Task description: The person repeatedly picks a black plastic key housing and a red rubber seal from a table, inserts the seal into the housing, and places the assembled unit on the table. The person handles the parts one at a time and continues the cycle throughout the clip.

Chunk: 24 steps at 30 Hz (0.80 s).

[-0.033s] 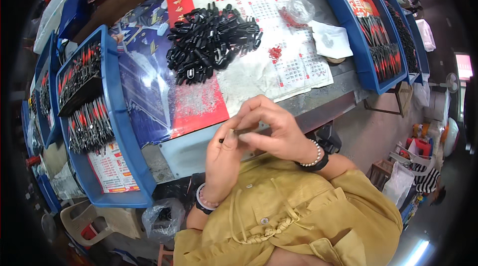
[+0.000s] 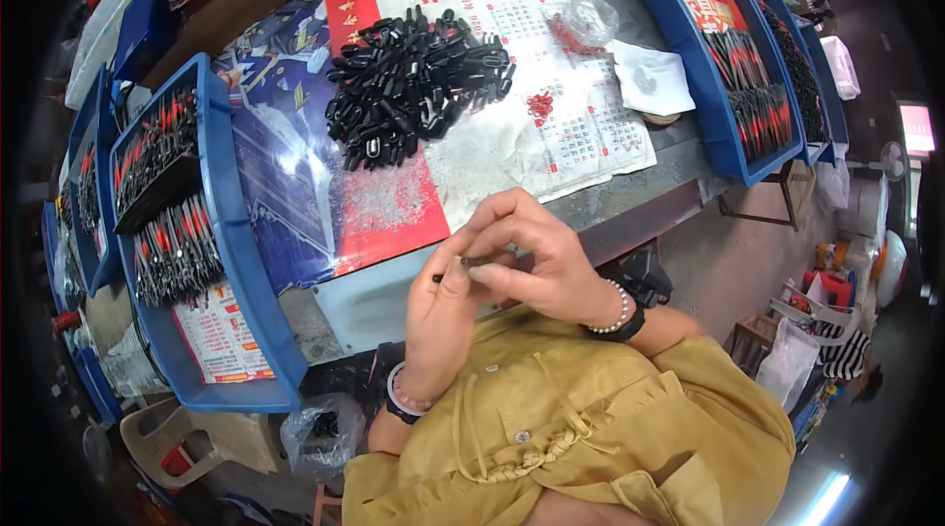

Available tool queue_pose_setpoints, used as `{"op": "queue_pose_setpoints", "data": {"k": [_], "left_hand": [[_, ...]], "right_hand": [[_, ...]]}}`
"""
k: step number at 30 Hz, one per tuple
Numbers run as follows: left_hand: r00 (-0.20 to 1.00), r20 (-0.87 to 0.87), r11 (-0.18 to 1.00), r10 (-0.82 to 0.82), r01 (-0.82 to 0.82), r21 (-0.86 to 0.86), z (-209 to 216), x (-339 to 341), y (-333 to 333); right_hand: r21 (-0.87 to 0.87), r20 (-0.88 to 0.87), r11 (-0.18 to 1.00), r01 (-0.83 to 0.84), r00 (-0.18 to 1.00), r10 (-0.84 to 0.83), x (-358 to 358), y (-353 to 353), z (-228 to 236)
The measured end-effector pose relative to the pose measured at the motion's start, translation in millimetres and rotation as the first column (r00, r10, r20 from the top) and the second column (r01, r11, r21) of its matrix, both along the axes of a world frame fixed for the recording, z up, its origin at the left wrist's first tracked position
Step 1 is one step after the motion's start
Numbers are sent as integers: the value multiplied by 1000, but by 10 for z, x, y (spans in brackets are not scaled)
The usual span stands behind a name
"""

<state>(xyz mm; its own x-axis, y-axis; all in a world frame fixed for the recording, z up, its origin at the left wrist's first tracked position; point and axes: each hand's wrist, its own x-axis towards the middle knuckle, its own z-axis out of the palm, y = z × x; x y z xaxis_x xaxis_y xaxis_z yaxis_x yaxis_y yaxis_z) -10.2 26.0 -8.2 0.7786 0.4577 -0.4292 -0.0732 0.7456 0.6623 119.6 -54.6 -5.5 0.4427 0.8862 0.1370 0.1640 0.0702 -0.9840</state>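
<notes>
Both of my hands meet just off the front edge of the table, pinching a small, thin dark piece [image 2: 476, 260] between them. My left hand [image 2: 440, 314] is closed, with its thumb pressed on the piece, and a short black end pokes out beside that thumb. From the right, my right hand [image 2: 536, 260] grips the same piece with thumb and fingertips. Fingers cover most of it, so its kind cannot be made out. Beyond my hands lies a heap of black looped plastic parts [image 2: 409, 83]. To its right sits a little cluster of small red parts [image 2: 539, 106].
A blue tray [image 2: 258, 329] of black and red slim pieces stands at the left; another blue tray [image 2: 714, 123] is at the right. Printed sheets [image 2: 492, 157] cover the tabletop. A clear plastic cup [image 2: 591, 19] and white paper [image 2: 655, 78] lie toward the right.
A little more of the dark piece shows at my right fingertips. Both hands stay in nearly the same place, still pinching it.
</notes>
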Motion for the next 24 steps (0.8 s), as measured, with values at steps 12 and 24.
{"op": "queue_pose_setpoints", "data": {"k": [12, 24], "left_hand": [[961, -83, 965, -262, 259, -47, -15, -71, 93], [978, -42, 976, -206, 208, 59, 12, -60, 91]], "right_hand": [[-208, 466, 878, 431, 833, -298, 808, -81, -240], [-197, 745, 805, 560, 619, -249, 939, 89, -492]]}}
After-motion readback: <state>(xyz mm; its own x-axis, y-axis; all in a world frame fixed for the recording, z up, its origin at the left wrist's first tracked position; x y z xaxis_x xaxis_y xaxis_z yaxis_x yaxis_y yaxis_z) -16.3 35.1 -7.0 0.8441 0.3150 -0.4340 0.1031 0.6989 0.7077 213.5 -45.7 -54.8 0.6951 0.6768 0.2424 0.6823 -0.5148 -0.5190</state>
